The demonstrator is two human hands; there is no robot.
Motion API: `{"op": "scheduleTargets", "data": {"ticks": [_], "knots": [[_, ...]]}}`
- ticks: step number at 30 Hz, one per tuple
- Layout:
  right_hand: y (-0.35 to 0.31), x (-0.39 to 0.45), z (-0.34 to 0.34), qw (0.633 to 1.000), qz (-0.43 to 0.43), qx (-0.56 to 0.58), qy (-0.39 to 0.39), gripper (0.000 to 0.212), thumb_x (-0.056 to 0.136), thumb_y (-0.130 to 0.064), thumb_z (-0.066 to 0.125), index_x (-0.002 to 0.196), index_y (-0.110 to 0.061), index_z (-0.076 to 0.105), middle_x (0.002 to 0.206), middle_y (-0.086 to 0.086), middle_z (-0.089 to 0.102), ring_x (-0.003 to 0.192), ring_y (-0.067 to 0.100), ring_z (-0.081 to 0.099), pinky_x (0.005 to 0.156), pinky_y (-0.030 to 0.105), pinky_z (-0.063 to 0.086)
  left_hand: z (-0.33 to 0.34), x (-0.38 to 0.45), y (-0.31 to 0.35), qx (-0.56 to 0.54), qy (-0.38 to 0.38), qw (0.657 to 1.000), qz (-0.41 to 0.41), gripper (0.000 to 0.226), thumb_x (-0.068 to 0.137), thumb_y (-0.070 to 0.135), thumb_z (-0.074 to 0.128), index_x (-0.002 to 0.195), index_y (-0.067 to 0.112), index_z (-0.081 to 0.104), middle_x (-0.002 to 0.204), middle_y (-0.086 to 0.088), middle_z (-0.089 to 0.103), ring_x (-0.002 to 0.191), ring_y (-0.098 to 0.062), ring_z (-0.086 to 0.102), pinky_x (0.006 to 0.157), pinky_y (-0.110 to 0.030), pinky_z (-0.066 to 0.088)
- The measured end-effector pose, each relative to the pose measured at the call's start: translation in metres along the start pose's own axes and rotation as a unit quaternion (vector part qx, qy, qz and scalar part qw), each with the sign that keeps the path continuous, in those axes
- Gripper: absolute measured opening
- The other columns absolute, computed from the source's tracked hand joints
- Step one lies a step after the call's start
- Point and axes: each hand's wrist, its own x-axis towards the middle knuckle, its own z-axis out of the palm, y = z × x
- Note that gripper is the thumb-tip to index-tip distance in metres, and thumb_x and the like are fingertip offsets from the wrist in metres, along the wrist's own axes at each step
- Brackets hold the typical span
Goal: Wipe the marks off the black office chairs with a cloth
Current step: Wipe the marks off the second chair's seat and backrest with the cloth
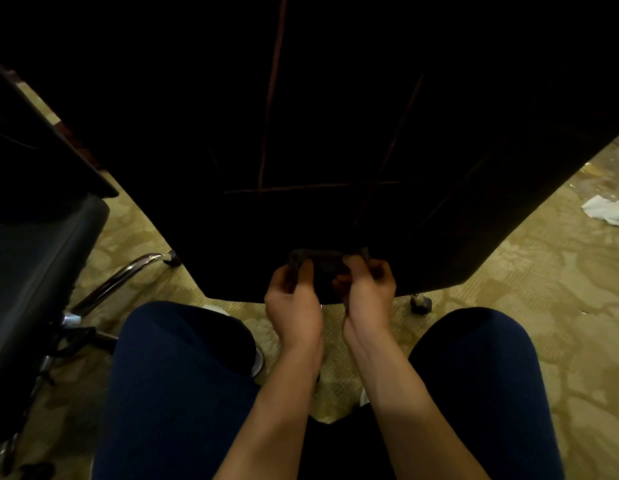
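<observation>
1. I am looking down over both knees at the back of a black office chair (335, 133), which is filling the frame from nine o'clock round to three o'clock.
2. I am keeping both hands together at the chair back's lower edge, near the centre of the view, and between them I am holding a dark cloth (323, 268) that is hard to tell from the upholstery behind it.
3. My left hand (294, 299) is curling its grip round the left side of the cloth, thumb on top; my right hand (368, 292) is pinching the right side the same way.
4. I judge that I am gathering or refolding the cloth into a pad with both hands, so that a firm face is ready for rubbing the chair back; I cannot tell whether the cloth is touching the chair or hanging just in front of it.
5. No marks are showing on the dark surface in this light, only faint reddish seam lines, so I cannot tell how much wiping is left.
6. A second black office chair (41, 271) is standing at nine o'clock, its chrome base (128, 275) reaching toward the first, probably placed near for its turn.
7. A crumpled white sheet (609, 211) is lying on the patterned carpet (508, 271) at three o'clock; no containers are showing.
</observation>
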Motion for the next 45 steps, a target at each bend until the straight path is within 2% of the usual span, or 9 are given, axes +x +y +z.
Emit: {"op": "scheduleTargets", "data": {"ticks": [4,9,14,16,23,30,37,40,45], "knots": [[0.02,0.004,0.001,1.0,0.018,-0.009,0.0,0.014,0.089,0.0,0.061,0.084,-0.01,0.052,0.079,0.005,0.058,0.068,0.015,0.057,0.058,0.024,0.047,-0.005,0.003,-0.01,0.007,0.033,0.999,-0.025,0.008,0.095,0.016,0.064,0.095,0.024,0.068,0.09,0.005,0.071,0.078,-0.005,0.066,0.063,-0.015,0.048],[0.043,0.004,-0.005,0.997,0.028,-0.077,-0.002,0.014,0.089,-0.003,0.063,0.084,-0.01,0.052,0.082,0.006,0.059,0.075,0.019,0.061,0.068,0.031,0.051,-0.015,0.015,-0.021,0.013,0.039,0.994,-0.103,0.006,0.095,0.012,0.061,0.095,0.018,0.064,0.099,-0.009,0.07,0.089,-0.024,0.067,0.076,-0.035,0.054],[0.047,0.006,-0.018,0.993,0.097,-0.035,0.054,0.017,0.086,0.005,0.063,0.083,-0.01,0.055,0.081,0.01,0.061,0.069,0.019,0.059,0.058,0.028,0.049,-0.015,0.015,-0.026,-0.004,0.04,0.978,-0.205,0.022,0.094,0.003,0.06,0.116,-0.002,0.063,0.083,-0.008,0.066,0.068,-0.019,0.06,0.048,-0.023,0.044],[0.03,0.004,-0.012,0.994,0.08,0.011,0.072,0.017,0.086,0.005,0.063,0.083,-0.01,0.055,0.079,0.008,0.062,0.066,0.017,0.059,0.054,0.024,0.048,-0.006,0.008,-0.017,-0.029,0.026,0.983,-0.179,0.021,0.094,0.002,0.06,0.114,0.0,0.064,0.083,-0.009,0.066,0.066,-0.018,0.059,0.045,-0.021,0.044],[-0.016,0.003,-0.012,0.999,-0.029,0.002,0.039,0.01,0.087,-0.004,0.066,0.089,-0.006,0.057,0.079,0.006,0.061,0.064,0.014,0.06,0.057,0.022,0.05,0.014,-0.007,0.006,-0.037,-0.045,0.998,-0.015,0.011,0.094,0.007,0.063,0.1,0.015,0.065,0.097,-0.007,0.071,0.091,-0.02,0.069,0.079,-0.032,0.054],[0.031,0.017,-0.031,0.994,0.072,-0.055,0.058,0.014,0.085,-0.003,0.066,0.082,-0.008,0.053,0.082,0.011,0.064,0.071,0.02,0.063,0.068,0.036,0.054,0.013,0.002,-0.041,-0.001,0.066,0.993,-0.097,0.02,0.091,0.007,0.066,0.09,0.027,0.062,0.099,-0.008,0.072,0.097,-0.028,0.069,0.09,-0.043,0.057],[0.024,0.025,-0.045,0.991,0.08,-0.099,0.028,0.016,0.085,0.0,0.065,0.079,-0.009,0.053,0.077,0.011,0.063,0.062,0.018,0.06,0.053,0.024,0.051,0.007,0.01,-0.058,-0.016,0.043,0.981,-0.19,0.011,0.088,0.0,0.062,0.091,0.01,0.064,0.106,-0.024,0.07,0.094,-0.038,0.069,0.075,-0.045,0.06],[0.001,0.017,-0.041,0.997,0.019,-0.07,0.02,0.012,0.085,0.0,0.066,0.082,-0.009,0.057,0.076,0.008,0.063,0.065,0.017,0.063,0.056,0.024,0.052,0.015,0.001,-0.04,-0.037,0.019,0.991,-0.129,0.008,0.091,0.005,0.064,0.099,0.007,0.064,0.101,-0.02,0.069,0.091,-0.034,0.067,0.061,-0.033,0.053],[-0.025,0.027,-0.046,0.997,-0.041,-0.067,0.007,0.011,0.084,-0.01,0.069,0.086,-0.004,0.06,0.077,0.01,0.063,0.065,0.02,0.063,0.06,0.03,0.052,0.027,-0.013,-0.017,-0.015,-0.053,0.998,-0.019,0.018,0.092,0.013,0.068,0.109,0.007,0.064,0.103,-0.011,0.073,0.095,-0.025,0.072,0.08,-0.041,0.06]]}}
